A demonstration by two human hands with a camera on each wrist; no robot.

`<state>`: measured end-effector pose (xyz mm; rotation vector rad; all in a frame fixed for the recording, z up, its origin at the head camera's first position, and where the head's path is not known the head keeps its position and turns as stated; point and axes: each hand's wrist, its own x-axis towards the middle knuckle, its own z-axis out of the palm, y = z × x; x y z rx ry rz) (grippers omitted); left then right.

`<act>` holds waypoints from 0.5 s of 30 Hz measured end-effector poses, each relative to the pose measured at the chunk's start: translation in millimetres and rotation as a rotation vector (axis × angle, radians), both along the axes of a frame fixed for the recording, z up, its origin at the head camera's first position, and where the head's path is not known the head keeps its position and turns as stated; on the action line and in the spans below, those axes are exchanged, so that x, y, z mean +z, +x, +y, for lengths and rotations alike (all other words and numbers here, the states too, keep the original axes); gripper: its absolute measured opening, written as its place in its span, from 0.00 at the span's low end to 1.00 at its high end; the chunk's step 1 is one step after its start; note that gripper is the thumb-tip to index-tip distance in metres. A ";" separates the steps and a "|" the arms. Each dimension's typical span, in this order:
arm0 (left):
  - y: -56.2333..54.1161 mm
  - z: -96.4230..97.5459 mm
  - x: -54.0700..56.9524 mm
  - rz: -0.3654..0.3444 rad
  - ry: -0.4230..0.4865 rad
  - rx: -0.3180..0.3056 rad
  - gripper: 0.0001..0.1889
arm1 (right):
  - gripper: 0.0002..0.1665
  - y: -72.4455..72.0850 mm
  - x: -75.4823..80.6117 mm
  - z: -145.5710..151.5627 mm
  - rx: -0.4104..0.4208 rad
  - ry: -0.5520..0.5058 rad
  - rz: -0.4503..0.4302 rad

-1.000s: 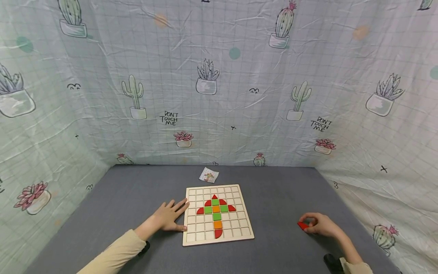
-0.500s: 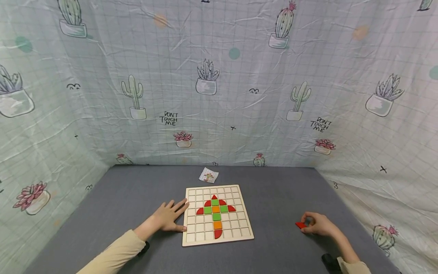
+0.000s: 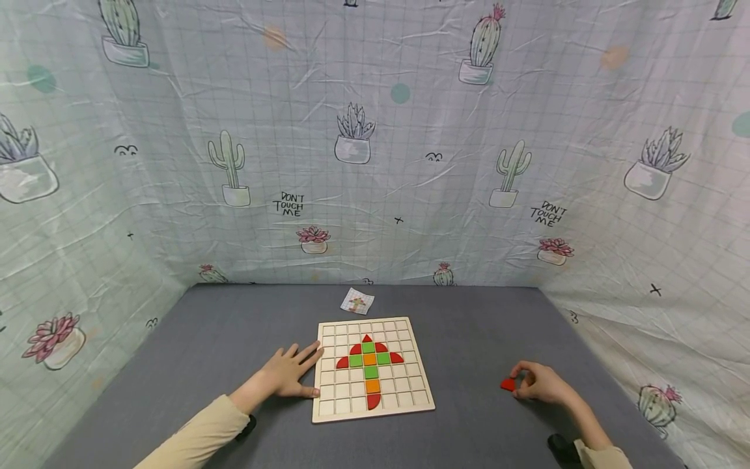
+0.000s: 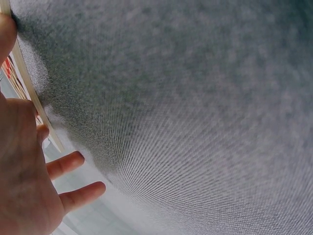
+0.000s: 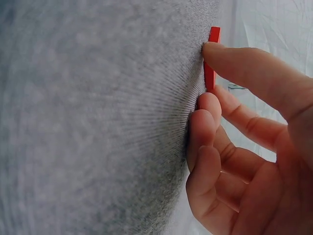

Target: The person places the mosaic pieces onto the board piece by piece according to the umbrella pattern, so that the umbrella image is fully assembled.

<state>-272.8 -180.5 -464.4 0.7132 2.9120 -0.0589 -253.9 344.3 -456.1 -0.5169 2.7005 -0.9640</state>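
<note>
A square wooden grid board (image 3: pixel 398 397) lies on the table, bearing green, orange and red pieces in an arrow-like or plane-like pattern. My left hand (image 3: pixel 285 374) rests at its left edge with fingers spread, thumb and index finger touching the rim; in the left wrist view the board's edge (image 4: pixel 30 90) runs past those fingers. To the right, well apart from the board, my right hand (image 3: pixel 541 383) pinches a small flat red piece (image 3: pixel 508 384) by its side, low over the table. The right wrist view shows that red piece (image 5: pixel 212 66) edge-on between thumb and index finger, the other fingers curled.
Behind the board lies a small paper card (image 3: pixel 357 301) printed with a similar coloured pattern. Grey cloth (image 3: pixel 469 339) covers the table. A cactus-print curtain (image 3: pixel 387 182) rises along its back and sides.
My right hand has slid slightly left with the red piece, which now looks turned and shows more of its flat face. The left hand and the board stay put.
</note>
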 end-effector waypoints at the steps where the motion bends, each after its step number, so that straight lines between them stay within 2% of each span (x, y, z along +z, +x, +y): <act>1: -0.1 0.0 -0.2 -0.003 0.001 0.002 0.46 | 0.17 0.1 -0.1 -0.3 -0.008 0.007 -0.002; 7: -0.8 0.3 -0.7 -0.011 -0.002 0.010 0.46 | 0.16 -2.1 -1.1 -2.7 -0.002 0.010 -0.002; 15: -0.3 -0.2 -0.9 -0.010 0.008 0.008 0.46 | 0.16 -4.9 -1.4 -7.8 0.023 -0.056 -0.011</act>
